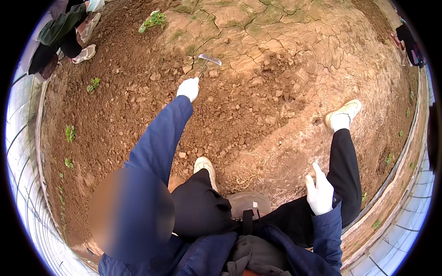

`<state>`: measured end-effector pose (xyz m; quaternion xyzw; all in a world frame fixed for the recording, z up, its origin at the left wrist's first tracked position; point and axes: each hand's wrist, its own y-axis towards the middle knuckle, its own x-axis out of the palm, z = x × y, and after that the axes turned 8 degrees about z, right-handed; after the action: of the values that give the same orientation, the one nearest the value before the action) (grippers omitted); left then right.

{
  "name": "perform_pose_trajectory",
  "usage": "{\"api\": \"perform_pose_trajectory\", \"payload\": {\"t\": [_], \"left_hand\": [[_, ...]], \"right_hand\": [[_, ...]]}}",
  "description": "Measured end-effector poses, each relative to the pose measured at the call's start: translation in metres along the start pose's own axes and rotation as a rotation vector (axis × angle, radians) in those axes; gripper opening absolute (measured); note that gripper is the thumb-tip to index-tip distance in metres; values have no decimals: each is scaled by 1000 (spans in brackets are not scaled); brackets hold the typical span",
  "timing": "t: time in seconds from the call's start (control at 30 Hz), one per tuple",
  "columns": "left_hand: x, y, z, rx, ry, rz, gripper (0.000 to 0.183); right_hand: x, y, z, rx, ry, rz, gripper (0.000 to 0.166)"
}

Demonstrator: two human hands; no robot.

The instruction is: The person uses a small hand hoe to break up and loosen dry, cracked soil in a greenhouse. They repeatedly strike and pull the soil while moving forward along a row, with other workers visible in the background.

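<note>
My left hand (188, 89), in a white glove, grips the handle of a small hand hoe (209, 59) with my arm stretched forward. The hoe's pale metal blade is at the edge between crumbled brown soil (228, 117) and a crust of cracked dry earth (286, 24). Over my right thigh, my right hand (319, 193), gloved in white too, holds nothing, with its thumb and forefinger apart. Dry roots or stalks (250, 170) lie on the ground between my feet.
Another person's shoe (84, 54) rests on the soil at upper left. Someone else's dark clothing (409, 41) shows at the right rim. Small green plants (152, 21) grow at upper left and along both sides. Curved greenhouse walls (20, 145) border the soil. A round object (247, 201) is between my thighs.
</note>
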<state>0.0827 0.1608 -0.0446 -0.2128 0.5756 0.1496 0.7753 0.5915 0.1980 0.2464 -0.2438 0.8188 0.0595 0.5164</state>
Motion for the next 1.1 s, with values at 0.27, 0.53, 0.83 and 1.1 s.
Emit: {"api": "perform_pose_trajectory", "payload": {"t": [0.27,0.53,0.83,1.1], "left_hand": [[-24,63,-18,-270,-158,-268,45],[-66,-139,-102,-187,133,-368,56],[-63,-251,-113,-430,5,-233,60],[2,10,9,-95,67,-70,38]], "right_hand": [[1,26,-36,-107,28,-158,45],[-4,19,-45,-247,66,-153,43],[15,5,-20,-311,-112,-208,43],[19,2,-12,-246,-125,-280,43]]}}
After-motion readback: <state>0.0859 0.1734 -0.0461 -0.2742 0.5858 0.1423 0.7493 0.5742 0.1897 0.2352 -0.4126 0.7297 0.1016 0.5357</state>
